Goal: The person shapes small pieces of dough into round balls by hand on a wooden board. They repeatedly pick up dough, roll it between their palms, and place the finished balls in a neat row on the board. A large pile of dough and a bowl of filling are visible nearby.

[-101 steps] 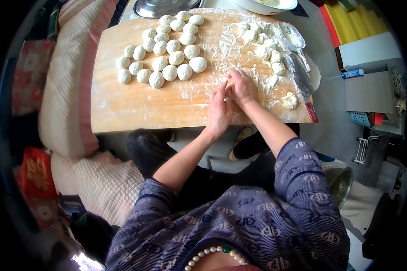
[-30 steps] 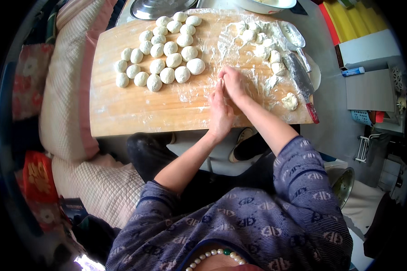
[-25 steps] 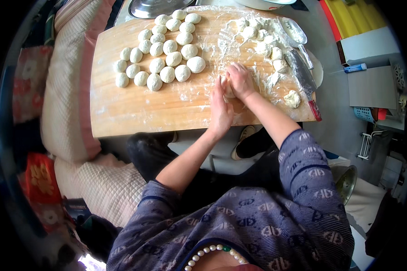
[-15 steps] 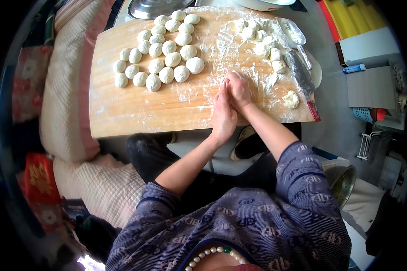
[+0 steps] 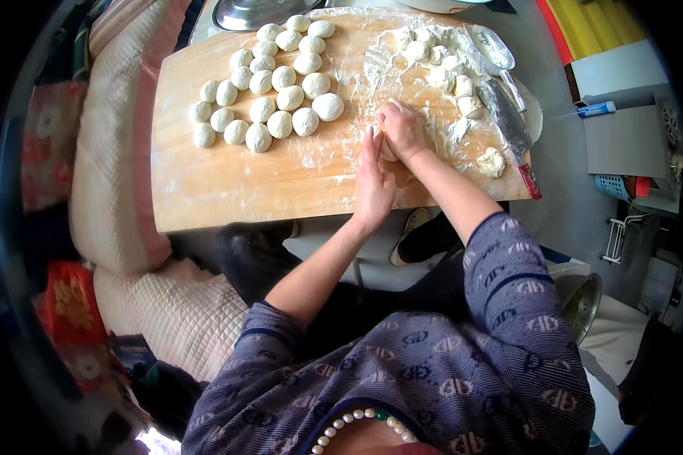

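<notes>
On the floured wooden board (image 5: 228,189), both hands meet around a piece of dough (image 5: 388,151), mostly hidden under my right hand (image 5: 404,130). That hand has its fingers curled over the dough and presses down on it. My left hand (image 5: 375,182) stands on edge against the dough's left side, fingers stretched out. Smooth round dough balls (image 5: 279,124) cover the board's upper left. Rough, floury dough pieces (image 5: 442,78) lie at the upper right, and one lone lump (image 5: 491,162) sits near the right edge.
A cleaver-like blade with a red handle end (image 5: 530,182) lies along the board's right edge, beside a floury scoop (image 5: 493,47). Behind the board are a metal lid (image 5: 262,14) and a white basin (image 5: 448,6). A quilted bed (image 5: 110,152) flanks the left.
My right hand has shifted slightly away from me and opened a gap from the left hand, so part of the dough shows between them. The dough balls stay put.
</notes>
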`<control>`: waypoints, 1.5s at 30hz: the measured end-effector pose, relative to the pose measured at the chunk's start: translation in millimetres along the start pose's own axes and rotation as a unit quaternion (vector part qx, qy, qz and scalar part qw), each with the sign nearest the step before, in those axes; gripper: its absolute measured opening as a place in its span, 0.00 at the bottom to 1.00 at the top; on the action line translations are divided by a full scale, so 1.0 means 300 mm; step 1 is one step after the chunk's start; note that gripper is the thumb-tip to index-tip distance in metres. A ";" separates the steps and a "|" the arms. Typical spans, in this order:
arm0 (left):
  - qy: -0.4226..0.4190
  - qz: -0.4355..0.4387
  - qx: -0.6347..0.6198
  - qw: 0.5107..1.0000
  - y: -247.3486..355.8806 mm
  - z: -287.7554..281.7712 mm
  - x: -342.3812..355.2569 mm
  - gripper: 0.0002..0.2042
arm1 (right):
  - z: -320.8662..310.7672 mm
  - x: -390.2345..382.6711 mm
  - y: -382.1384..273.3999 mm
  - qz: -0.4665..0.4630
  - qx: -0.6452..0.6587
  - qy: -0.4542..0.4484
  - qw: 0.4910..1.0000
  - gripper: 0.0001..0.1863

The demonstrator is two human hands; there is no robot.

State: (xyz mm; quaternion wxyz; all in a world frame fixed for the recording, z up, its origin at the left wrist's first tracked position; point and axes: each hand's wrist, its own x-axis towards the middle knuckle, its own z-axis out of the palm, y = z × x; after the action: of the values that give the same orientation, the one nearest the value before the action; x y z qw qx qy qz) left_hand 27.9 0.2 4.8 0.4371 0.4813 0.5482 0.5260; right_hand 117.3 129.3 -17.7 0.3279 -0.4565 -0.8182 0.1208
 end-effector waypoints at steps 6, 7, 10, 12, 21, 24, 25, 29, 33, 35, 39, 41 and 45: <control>0.013 -0.001 -0.030 0.999 -0.027 0.004 0.024 0.42 | 0.055 -0.007 -0.026 0.150 0.134 0.015 0.979 0.04; 0.006 0.002 0.006 1.000 0.004 0.007 0.006 0.42 | 0.065 -0.041 -0.040 0.211 0.193 0.019 0.958 0.04; -0.005 0.033 0.076 0.997 0.020 0.001 -0.036 0.42 | 0.034 -0.082 -0.042 0.041 0.086 0.031 0.995 0.03; -0.003 0.024 0.022 0.999 -0.004 -0.008 -0.006 0.41 | -0.009 -0.032 -0.034 -0.014 0.031 0.021 0.999 0.03; -0.023 -0.023 0.056 0.998 0.027 0.003 -0.009 0.41 | 0.019 -0.106 -0.088 0.067 0.068 0.048 0.994 0.05; -0.002 -0.009 -0.003 1.000 -0.021 -0.007 0.021 0.42 | -0.010 -0.052 -0.051 0.016 0.057 0.011 0.998 0.04; 0.007 -0.008 -0.036 0.999 -0.048 -0.007 0.029 0.42 | -0.002 -0.019 -0.025 0.000 0.053 0.017 0.998 0.04; 0.039 0.008 0.004 0.999 -0.037 0.008 0.039 0.39 | 0.019 0.021 -0.014 0.052 0.056 0.026 0.997 0.05; -0.002 -0.020 0.003 1.000 -0.006 0.014 0.004 0.41 | 0.041 -0.107 -0.067 0.112 0.097 0.053 0.987 0.06; -0.012 -0.004 0.049 0.999 0.023 0.011 -0.028 0.41 | 0.022 -0.120 -0.053 0.044 0.031 0.049 0.997 0.04; -0.001 -0.014 -0.034 0.999 0.001 0.016 0.001 0.40 | -0.003 -0.013 0.034 0.006 0.009 0.008 1.000 0.04; 0.000 -0.017 -0.042 0.999 -0.030 0.013 0.020 0.41 | 0.016 0.002 0.021 0.029 0.024 0.007 0.999 0.05; -0.010 -0.022 -0.001 1.000 0.001 0.012 -0.003 0.41 | 0.039 -0.094 -0.059 0.128 0.141 0.022 0.981 0.05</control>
State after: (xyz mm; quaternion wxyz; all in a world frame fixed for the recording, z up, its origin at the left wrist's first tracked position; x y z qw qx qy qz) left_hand 31.6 -0.2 4.9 0.4549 0.4738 0.5536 0.5119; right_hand 108.2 97.4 -29.8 0.3887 -0.5097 -0.7201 0.2656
